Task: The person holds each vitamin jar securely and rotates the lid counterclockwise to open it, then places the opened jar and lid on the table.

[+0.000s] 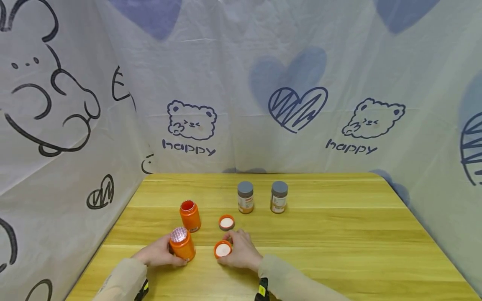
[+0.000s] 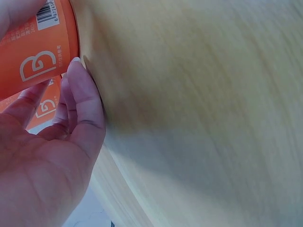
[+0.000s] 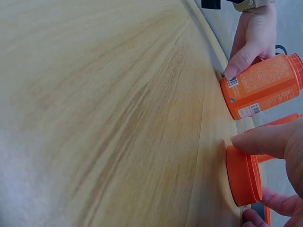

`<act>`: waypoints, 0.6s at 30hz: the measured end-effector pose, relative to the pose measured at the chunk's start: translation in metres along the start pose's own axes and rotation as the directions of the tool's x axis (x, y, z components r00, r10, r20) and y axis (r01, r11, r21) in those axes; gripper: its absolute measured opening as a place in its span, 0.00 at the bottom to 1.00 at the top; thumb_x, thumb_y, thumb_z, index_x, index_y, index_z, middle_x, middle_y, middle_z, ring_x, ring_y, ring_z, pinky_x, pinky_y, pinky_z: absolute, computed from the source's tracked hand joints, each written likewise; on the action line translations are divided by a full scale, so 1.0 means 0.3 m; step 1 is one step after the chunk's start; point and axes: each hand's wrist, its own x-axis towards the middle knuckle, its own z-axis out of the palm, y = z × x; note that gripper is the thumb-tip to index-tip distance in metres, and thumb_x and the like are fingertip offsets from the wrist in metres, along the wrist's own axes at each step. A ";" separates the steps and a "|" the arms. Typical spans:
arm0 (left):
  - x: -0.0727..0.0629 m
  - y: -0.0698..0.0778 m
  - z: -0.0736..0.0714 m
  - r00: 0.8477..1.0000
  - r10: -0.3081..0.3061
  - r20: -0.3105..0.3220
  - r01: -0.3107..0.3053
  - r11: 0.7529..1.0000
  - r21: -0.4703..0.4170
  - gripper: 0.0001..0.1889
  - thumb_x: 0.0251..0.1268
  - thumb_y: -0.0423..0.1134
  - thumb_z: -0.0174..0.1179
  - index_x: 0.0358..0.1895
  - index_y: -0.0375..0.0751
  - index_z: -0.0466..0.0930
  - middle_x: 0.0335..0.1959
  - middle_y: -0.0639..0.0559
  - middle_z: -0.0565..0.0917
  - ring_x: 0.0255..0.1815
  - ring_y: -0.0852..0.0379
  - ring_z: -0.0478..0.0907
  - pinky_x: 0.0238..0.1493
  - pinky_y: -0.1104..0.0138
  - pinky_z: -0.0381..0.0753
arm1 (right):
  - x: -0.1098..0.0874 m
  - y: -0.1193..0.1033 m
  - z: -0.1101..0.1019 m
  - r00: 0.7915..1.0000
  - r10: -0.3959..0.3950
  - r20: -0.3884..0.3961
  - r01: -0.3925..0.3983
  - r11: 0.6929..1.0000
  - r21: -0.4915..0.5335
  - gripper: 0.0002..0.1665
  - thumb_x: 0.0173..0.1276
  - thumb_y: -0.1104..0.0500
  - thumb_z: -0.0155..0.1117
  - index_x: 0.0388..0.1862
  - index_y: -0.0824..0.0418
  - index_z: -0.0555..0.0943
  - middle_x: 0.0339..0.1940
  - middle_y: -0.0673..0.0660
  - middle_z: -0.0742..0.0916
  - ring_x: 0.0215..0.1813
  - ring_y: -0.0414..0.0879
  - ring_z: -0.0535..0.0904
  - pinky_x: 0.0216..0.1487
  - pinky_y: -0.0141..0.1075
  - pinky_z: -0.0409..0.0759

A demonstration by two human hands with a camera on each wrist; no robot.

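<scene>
An orange jar (image 1: pixel 183 246) with a shiny foil seal across its mouth stands upright at the front left. My left hand (image 1: pixel 162 253) grips it low down, thumb at the near side and fingers round the back, as the left wrist view also shows. Just right of it, my right hand (image 1: pixel 242 253) pinches an orange lid (image 1: pixel 223 250) by its rim. The lid's white liner faces up, and in the right wrist view the lid (image 3: pixel 241 177) sits against the tabletop. Behind the gripped jar is a second orange jar (image 1: pixel 191 218) with an uncovered mouth.
A grey lid (image 1: pixel 226 223) lies liner up, close behind the right hand's fingers. Two jars with grey caps, one left (image 1: pixel 245 197) and one right (image 1: pixel 279 197), stand farther back on the wooden table (image 1: pixel 339 234). Printed cloth (image 1: pixel 241 138) hangs behind and on both sides.
</scene>
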 end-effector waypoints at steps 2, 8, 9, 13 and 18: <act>0.000 -0.001 0.001 1.000 -0.003 -0.001 0.003 1.000 0.001 0.36 0.49 0.36 0.75 0.62 0.29 0.70 0.55 0.40 0.83 0.54 0.51 0.78 0.60 0.54 0.73 | -0.001 -0.001 0.001 1.000 0.002 0.002 -0.002 1.000 -0.002 0.29 0.47 0.56 0.81 0.47 0.58 0.78 0.41 0.54 0.77 0.47 0.49 0.67 0.46 0.42 0.70; -0.001 -0.004 0.003 1.000 0.000 -0.006 0.000 1.000 0.007 0.36 0.49 0.37 0.75 0.61 0.28 0.70 0.55 0.40 0.83 0.54 0.50 0.79 0.59 0.55 0.74 | -0.001 0.000 0.001 1.000 -0.002 0.002 0.002 1.000 -0.005 0.29 0.47 0.55 0.81 0.48 0.57 0.78 0.41 0.53 0.77 0.47 0.48 0.67 0.46 0.42 0.69; -0.001 -0.005 0.003 1.000 0.000 -0.006 0.000 1.000 0.005 0.36 0.49 0.36 0.75 0.61 0.28 0.70 0.55 0.40 0.83 0.54 0.50 0.79 0.59 0.55 0.74 | -0.002 0.000 0.001 1.000 -0.003 0.002 0.003 1.000 -0.003 0.29 0.47 0.55 0.81 0.48 0.57 0.78 0.41 0.54 0.77 0.47 0.49 0.67 0.46 0.42 0.69; -0.002 -0.005 0.002 1.000 -0.003 0.001 0.003 1.000 -0.006 0.36 0.49 0.36 0.75 0.62 0.28 0.69 0.55 0.40 0.83 0.54 0.51 0.78 0.60 0.54 0.73 | -0.004 -0.001 -0.001 1.000 -0.001 0.006 0.001 1.000 0.008 0.30 0.47 0.55 0.81 0.48 0.56 0.77 0.42 0.54 0.77 0.48 0.49 0.68 0.46 0.43 0.70; -0.007 0.008 -0.006 0.999 -0.014 0.034 0.014 1.000 -0.006 0.38 0.52 0.38 0.75 0.64 0.29 0.67 0.57 0.40 0.82 0.56 0.49 0.78 0.62 0.50 0.74 | -0.008 0.001 -0.004 1.000 0.001 0.012 -0.002 1.000 0.031 0.31 0.47 0.53 0.82 0.49 0.56 0.77 0.45 0.56 0.78 0.50 0.50 0.69 0.48 0.45 0.72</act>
